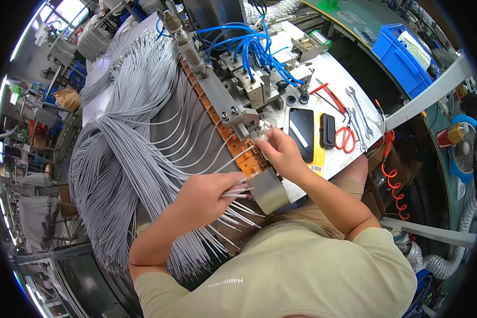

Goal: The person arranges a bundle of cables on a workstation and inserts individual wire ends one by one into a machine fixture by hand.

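My left hand [209, 193] is closed round several thin grey cables [238, 194], whose stripped-looking ends poke out past the fingers toward the right. Beside the machine's clamp head, my right hand [282, 152] pinches at the end of a single grey cable [244, 155] that runs across an orange slotted rail [252, 165]. Small white pieces [263, 127] show at these fingertips; their kind is too small to make out. Other cables lie one by one across the rail, farther up. A big sheaf of grey cables [127, 153] spreads over the bench at the left.
A bench machine with blue air tubes [249, 45] stands ahead. On the white bench top at right lie a phone [301, 132], a black case [327, 131], red-handled scissors [346, 139], red pliers [331, 96] and spanners [359, 114]. A blue crate [403, 61] and fan [464, 148] are farther right.
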{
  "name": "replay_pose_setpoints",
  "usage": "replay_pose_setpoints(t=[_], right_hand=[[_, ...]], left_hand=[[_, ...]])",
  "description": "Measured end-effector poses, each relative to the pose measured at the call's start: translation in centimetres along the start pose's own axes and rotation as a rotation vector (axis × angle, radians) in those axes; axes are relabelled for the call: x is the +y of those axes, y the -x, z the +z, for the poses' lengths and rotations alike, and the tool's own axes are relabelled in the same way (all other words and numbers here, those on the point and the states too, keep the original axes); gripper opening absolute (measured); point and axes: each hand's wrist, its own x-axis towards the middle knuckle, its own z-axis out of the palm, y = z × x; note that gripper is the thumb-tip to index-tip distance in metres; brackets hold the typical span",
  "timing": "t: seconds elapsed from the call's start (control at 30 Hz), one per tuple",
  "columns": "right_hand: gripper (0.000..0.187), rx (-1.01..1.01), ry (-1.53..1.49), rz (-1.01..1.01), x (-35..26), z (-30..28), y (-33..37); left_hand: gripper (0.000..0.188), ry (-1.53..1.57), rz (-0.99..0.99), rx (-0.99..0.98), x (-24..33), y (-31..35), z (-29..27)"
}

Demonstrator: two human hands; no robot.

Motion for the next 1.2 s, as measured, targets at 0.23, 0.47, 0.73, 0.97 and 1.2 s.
replay_pose_setpoints(t=[0.23, 0.47, 0.73, 0.97, 1.2], right_hand=[[0.015, -0.158, -0.197, 0.229, -0.1, -0.7, -1.2], [0.024, -0.105, -0.291, 0.360, 0.9, -0.3, -1.1], [0.017, 0.028, -0.277, 0.229, -2.5, -1.7, 2.0], [0.012, -0.039, 0.197, -0.486, -4.9, 0.4, 5.1], [0.017, -0.050, 0.266, -0.461, -4.6, 1.0, 3.8]], left_hand=[[0.021, -0.074, -0.037, -0.210, -3.1, -1.0, 0.5], [0.021, -0.211, 0.004, -0.052, -2.8, -1.1, 1.6], [0.018, 0.282, -0.222, -0.037, -3.3, -1.1, 0.9], [0.015, 0.617, -0.391, -0.122, -3.9, -1.1, 0.8], [0.016, 0.221, -0.111, 0.034, -3.4, -1.1, 1.7]])
